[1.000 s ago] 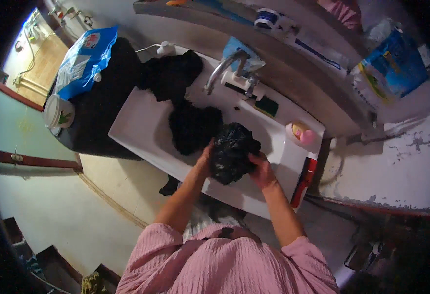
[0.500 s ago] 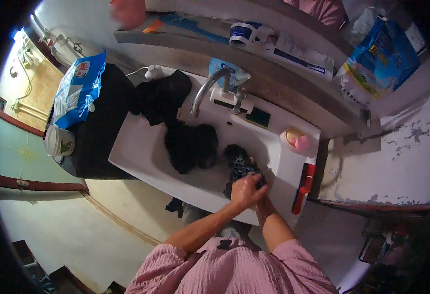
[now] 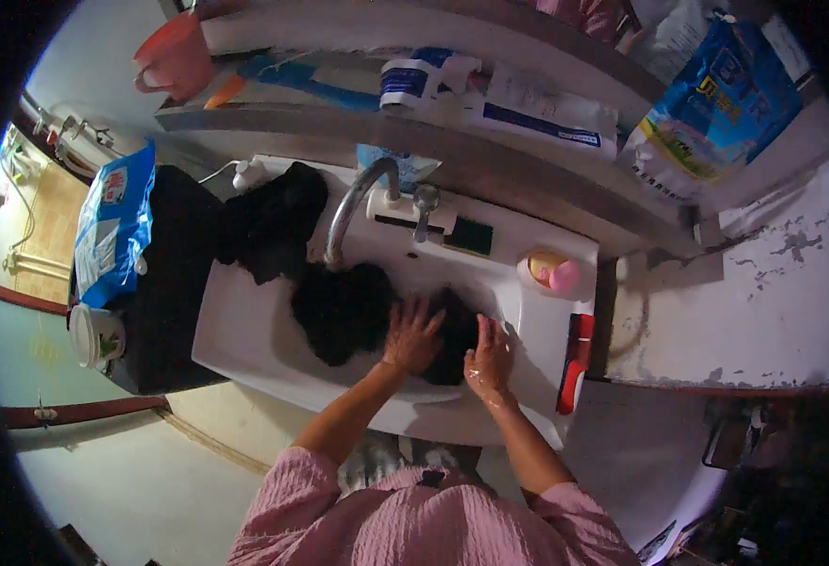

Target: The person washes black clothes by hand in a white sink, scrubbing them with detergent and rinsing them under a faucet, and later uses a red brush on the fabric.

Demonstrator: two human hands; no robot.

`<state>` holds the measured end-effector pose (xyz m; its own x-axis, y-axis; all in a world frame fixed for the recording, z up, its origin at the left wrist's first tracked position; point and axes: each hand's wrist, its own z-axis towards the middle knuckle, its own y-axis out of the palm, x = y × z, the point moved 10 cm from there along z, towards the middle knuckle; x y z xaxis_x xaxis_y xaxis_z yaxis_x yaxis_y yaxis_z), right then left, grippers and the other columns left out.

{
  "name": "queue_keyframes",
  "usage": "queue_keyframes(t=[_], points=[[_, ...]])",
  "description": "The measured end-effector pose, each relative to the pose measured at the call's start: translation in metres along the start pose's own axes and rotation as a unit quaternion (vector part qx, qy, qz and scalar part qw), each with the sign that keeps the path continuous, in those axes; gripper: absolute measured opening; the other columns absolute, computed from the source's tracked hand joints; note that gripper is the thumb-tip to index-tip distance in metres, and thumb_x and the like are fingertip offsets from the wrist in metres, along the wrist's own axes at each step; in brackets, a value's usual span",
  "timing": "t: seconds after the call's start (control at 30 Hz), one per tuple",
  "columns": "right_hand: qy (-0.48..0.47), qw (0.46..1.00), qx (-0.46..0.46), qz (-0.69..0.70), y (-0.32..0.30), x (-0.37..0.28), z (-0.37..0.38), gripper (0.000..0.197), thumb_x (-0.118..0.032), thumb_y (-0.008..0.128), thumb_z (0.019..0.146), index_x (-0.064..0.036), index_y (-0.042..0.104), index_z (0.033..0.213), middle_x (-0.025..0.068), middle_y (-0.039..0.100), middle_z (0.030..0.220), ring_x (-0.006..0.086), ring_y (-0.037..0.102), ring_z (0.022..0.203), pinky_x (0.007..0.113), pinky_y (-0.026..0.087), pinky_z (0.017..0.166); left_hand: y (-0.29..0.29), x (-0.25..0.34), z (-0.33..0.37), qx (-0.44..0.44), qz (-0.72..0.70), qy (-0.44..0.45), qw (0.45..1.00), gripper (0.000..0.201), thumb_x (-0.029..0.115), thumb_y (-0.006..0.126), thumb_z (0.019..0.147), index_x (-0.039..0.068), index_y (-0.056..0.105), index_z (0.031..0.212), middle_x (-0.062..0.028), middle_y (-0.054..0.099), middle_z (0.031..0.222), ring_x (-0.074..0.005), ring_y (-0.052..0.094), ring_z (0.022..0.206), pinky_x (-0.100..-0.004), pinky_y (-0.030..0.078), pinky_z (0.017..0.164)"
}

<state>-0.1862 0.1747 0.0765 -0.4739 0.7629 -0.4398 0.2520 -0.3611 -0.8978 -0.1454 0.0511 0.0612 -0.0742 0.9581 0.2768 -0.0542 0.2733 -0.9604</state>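
Head view: white sink (image 3: 244,349) hemmed by curved faucet (image 3: 353,208) at the back, black-draped stand (image 3: 164,283) to the left, red brush (image 3: 573,363) along the right rim; bare basin only toward the left. Left hand (image 3: 412,335) flat, fingers spread, pressing down on black wet cloth (image 3: 447,335). Right hand (image 3: 490,357) open, wet, touching the same cloth's right edge. Second dark heap (image 3: 339,311) just left.

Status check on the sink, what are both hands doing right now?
Left hand and right hand flat on the black cloth in the white sink. Second black heap beside it, under the faucet. Nothing blocking.
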Motion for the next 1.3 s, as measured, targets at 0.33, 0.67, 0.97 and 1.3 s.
queue_keyframes(t=[0.33, 0.67, 0.97, 1.3], points=[[-0.120, 0.952, -0.041, -0.278, 0.093, -0.021, 0.005, 0.063, -0.018, 0.047, 0.080, -0.0066, 0.022, 0.137, 0.0174, 0.035, 0.133, 0.0346, 0.031, 0.124, 0.049, 0.027, 0.099, 0.112, -0.056, -0.019, -0.116, -0.199, -0.125, 0.965, 0.057, 0.037, 0.054, 0.078, 0.010, 0.040, 0.126, -0.0182, 0.039, 0.129, -0.0376, 0.036, 0.118, -0.0514, 0.032, 0.095], [-0.086, 0.993, 0.044, 0.067, 0.056, -0.069, 0.011, 0.065, -0.005, 0.054, 0.068, -0.0017, 0.033, 0.130, 0.0197, 0.039, 0.128, 0.0383, 0.037, 0.118, 0.041, 0.032, 0.099, -0.063, -0.126, 0.004, 0.105, 0.034, -0.151, 0.982, 0.050, 0.048, 0.056, 0.074, 0.014, 0.053, 0.109, -0.0109, 0.057, 0.103, -0.0326, 0.058, 0.086, -0.0453, 0.047, 0.074], [0.017, 0.904, -0.056, 0.424, 0.089, -0.051, 0.001, 0.072, -0.015, 0.064, 0.070, -0.0073, 0.030, 0.133, 0.0145, 0.038, 0.128, 0.0305, 0.039, 0.116, 0.038, 0.035, 0.098, -0.064, -0.018, -0.005, -0.171, -0.213, 0.013, 0.962, 0.034, 0.043, 0.054, 0.077, 0.012, 0.060, 0.089, -0.0179, 0.061, 0.076, -0.0356, 0.059, 0.076, -0.0445, 0.047, 0.066], [-0.048, 0.997, 0.057, -0.031, 0.043, -0.085, 0.038, 0.070, -0.019, 0.062, 0.071, -0.0119, 0.030, 0.134, 0.0155, 0.031, 0.135, 0.0372, 0.027, 0.124, 0.052, 0.026, 0.097, -0.050, -0.134, -0.032, -0.108, -0.111, -0.090, 0.984, 0.052, 0.040, 0.059, 0.073, 0.007, 0.053, 0.113, -0.0206, 0.049, 0.114, -0.0364, 0.045, 0.107, -0.0501, 0.035, 0.090]])
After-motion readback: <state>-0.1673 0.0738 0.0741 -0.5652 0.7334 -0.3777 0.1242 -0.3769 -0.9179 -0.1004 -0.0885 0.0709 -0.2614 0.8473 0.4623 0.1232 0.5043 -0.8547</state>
